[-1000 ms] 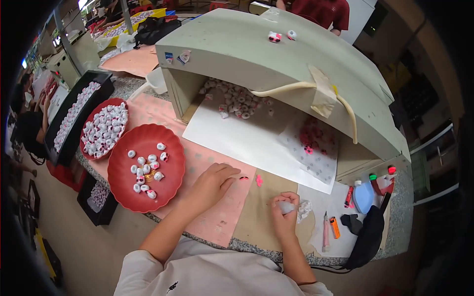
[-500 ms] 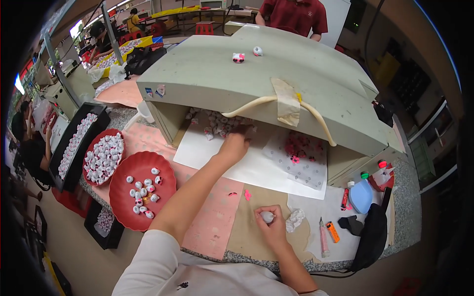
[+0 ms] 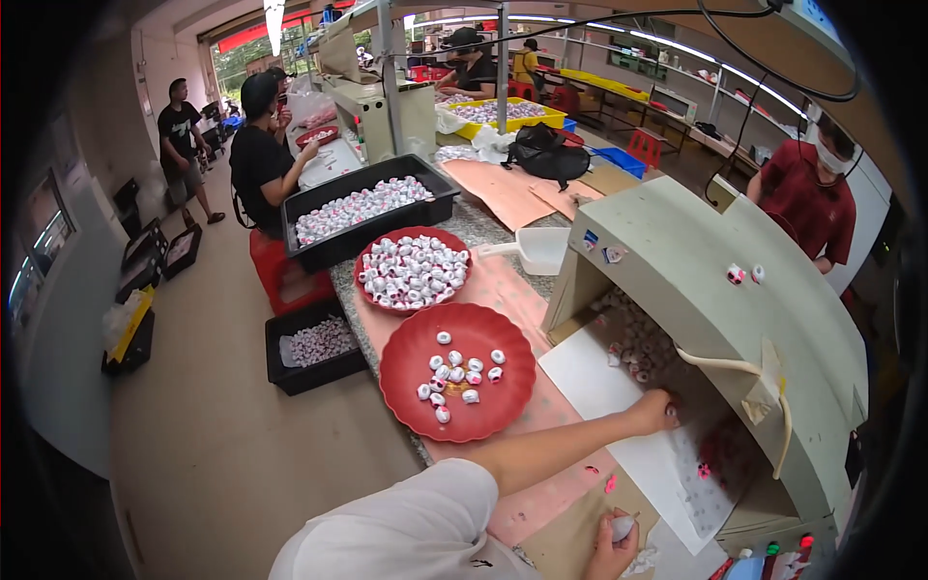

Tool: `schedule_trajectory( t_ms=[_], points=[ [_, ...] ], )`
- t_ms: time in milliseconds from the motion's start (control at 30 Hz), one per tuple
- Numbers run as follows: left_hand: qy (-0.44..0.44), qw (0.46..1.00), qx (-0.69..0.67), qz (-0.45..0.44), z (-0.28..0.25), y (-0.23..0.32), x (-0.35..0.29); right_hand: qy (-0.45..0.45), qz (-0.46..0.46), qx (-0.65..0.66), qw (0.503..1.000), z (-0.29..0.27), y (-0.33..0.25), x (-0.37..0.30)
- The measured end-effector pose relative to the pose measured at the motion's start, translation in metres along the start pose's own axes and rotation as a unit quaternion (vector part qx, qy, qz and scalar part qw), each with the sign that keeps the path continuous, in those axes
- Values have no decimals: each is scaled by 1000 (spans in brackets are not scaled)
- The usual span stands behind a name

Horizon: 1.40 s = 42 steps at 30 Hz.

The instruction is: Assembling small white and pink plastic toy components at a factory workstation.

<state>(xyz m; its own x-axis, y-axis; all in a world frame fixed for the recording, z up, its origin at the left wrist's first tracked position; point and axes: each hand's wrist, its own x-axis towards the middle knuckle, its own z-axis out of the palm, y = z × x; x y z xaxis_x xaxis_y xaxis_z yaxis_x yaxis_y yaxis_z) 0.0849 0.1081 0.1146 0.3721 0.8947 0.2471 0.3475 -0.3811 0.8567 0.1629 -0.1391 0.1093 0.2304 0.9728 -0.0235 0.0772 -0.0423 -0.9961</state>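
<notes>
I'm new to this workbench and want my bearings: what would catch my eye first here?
First, the big pale green hood on the right, with the left hand reaching under it into a heap of small white pieces. Next, two red plates: the near one holds a few pieces, the far one is heaped. At the bottom edge, the right hand holds one small white piece.

A speckled stone tabletop (image 3: pixel 480 224) carries a pink mat (image 3: pixel 503 290) with two red plates (image 3: pixel 456 372) of small wrapped pieces. Farther left sits a black tray (image 3: pixel 367 208); to the right, white paper (image 3: pixel 619 387) runs under a pale green hood (image 3: pixel 715 290).
</notes>
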Motion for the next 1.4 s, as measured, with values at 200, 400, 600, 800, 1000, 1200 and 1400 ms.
schedule_trajectory(
  t_ms=[200,400,600,800,1000,1200,1400],
  points=[
    [-39,921,-375,-101,-67,21,-122,44,-18,5,999,21,-6,-12],
    [-66,895,-414,-151,-82,-4,-195,39,-19,111,993,23,30,-2],
    [34,937,-324,-128,-64,-63,-190,52,-49,63,995,48,61,61],
    [21,939,-309,-150,-40,-70,-160,72,-67,51,994,37,69,86],
    [13,949,-274,-153,-24,-69,-142,44,-135,20,990,18,76,99],
    [10,956,-257,-145,-17,-71,-139,23,-147,-36,988,15,77,102],
    [12,956,-253,-150,-19,-68,-141,23,-159,-44,986,17,79,101]
  ],
)
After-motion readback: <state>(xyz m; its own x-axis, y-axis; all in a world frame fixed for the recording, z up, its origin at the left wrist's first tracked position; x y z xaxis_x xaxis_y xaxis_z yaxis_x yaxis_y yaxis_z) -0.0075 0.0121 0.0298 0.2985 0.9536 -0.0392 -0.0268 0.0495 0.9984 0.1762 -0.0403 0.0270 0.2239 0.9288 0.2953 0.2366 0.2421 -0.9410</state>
